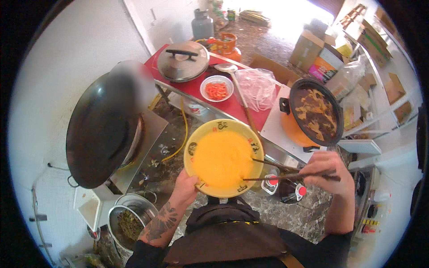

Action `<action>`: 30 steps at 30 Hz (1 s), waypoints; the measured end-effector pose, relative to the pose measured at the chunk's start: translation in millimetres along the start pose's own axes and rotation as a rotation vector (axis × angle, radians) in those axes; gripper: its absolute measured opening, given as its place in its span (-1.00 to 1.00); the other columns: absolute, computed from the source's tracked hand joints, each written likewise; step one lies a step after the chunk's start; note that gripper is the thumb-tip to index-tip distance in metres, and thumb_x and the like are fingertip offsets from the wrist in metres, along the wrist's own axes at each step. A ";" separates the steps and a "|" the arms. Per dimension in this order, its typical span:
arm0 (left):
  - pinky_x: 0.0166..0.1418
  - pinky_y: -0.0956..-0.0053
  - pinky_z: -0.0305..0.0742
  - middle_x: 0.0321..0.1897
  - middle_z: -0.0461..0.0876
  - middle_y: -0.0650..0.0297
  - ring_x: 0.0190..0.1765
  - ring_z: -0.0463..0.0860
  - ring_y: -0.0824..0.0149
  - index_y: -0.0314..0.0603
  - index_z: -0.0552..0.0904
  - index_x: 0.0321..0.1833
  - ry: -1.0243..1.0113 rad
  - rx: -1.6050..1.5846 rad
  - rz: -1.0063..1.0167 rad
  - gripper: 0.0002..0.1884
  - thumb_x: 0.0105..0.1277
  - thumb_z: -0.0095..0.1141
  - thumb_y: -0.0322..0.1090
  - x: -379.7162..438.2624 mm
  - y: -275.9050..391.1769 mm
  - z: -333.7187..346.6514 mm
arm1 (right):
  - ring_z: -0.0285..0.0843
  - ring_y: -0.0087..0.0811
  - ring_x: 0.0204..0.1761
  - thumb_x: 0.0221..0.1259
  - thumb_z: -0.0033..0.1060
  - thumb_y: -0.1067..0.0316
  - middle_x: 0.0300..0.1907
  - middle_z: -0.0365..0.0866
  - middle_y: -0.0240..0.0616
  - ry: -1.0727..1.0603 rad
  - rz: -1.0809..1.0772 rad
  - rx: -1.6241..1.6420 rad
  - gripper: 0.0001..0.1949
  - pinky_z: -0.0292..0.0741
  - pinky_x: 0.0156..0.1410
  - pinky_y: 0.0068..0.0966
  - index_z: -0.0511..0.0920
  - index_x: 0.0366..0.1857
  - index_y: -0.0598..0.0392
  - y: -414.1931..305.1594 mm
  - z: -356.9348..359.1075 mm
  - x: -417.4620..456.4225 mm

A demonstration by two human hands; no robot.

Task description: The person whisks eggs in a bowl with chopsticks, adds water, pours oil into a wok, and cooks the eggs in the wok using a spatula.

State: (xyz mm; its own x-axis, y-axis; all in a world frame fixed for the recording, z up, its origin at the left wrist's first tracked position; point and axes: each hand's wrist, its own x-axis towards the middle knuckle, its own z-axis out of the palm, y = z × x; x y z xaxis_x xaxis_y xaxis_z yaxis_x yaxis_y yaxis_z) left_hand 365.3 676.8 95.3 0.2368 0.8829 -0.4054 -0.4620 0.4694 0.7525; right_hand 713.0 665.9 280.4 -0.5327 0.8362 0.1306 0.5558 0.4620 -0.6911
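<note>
In front of my body, my left hand (187,188) grips the lower left rim of a yellow patterned bowl (191,160). Beaten egg (223,159), frothy and bright yellow, covers the inside of the bowl. My right hand (326,172) holds a pair of dark chopsticks (288,177), spread apart, with their tips in the egg at its right side. Beyond the bowl, a small white bowl (202,87) of sliced red pepper or carrot (216,91) sits on a red tabletop (214,108).
A large black wok (97,134) stands at left. On the table lie a metal lid (184,65), a long-handled ladle (239,87) and pink plastic bags (256,87). An orange pot (291,129) of dark food stands right. Below are a metal bucket (114,227) and red-capped jugs (269,184).
</note>
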 end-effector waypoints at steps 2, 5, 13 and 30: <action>0.04 0.34 0.54 0.08 0.48 0.14 0.09 0.54 0.20 -0.29 0.30 0.25 0.031 -0.042 0.022 -0.38 -0.01 -0.21 -0.68 -4.9 0.3 -2.1 | 0.47 -0.30 -0.46 -0.09 0.40 0.37 -0.52 0.54 -0.28 0.003 -0.046 -0.014 -0.82 0.36 -0.36 -0.42 0.66 -0.35 0.10 5.0 27.5 6.1; 0.10 0.31 0.51 0.11 0.46 0.12 0.11 0.52 0.18 -0.31 0.29 0.26 0.053 -0.027 0.002 -0.37 -0.01 -0.21 -0.67 -4.4 1.9 4.8 | 0.51 -0.29 -0.46 -0.08 0.37 0.44 -0.51 0.54 -0.25 0.217 -0.122 0.014 -0.81 0.41 -0.35 -0.43 0.64 -0.32 0.15 36.6 90.2 8.0; 0.19 0.26 0.47 0.12 0.46 0.10 0.15 0.51 0.15 -0.31 0.30 0.25 0.084 -0.068 0.018 -0.37 -0.02 -0.23 -0.69 -6.9 -6.2 -9.7 | 0.40 -0.48 -0.62 0.27 0.04 0.30 -0.55 0.46 -0.31 0.895 0.530 1.263 -0.86 0.42 -0.55 -0.48 0.43 -0.41 0.08 94.2 187.7 20.8; 0.17 0.28 0.47 0.10 0.49 0.08 0.12 0.54 0.14 -0.35 0.31 0.23 0.089 -0.048 0.056 -0.38 -0.04 -0.21 -0.67 -10.7 7.3 -13.1 | 0.50 -0.40 -0.52 0.00 0.27 0.48 -0.53 0.57 -0.21 0.241 -0.103 0.111 -0.90 0.39 -0.42 -0.49 0.61 -0.38 0.21 43.8 90.6 34.2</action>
State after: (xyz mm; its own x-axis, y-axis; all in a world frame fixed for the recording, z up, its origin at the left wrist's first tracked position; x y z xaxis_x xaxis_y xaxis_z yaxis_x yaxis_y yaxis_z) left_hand 348.2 670.6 98.4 0.1335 0.9023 -0.4099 -0.5132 0.4168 0.7503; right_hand 661.3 687.9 190.2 -0.4086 0.8387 0.3599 0.4263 0.5241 -0.7373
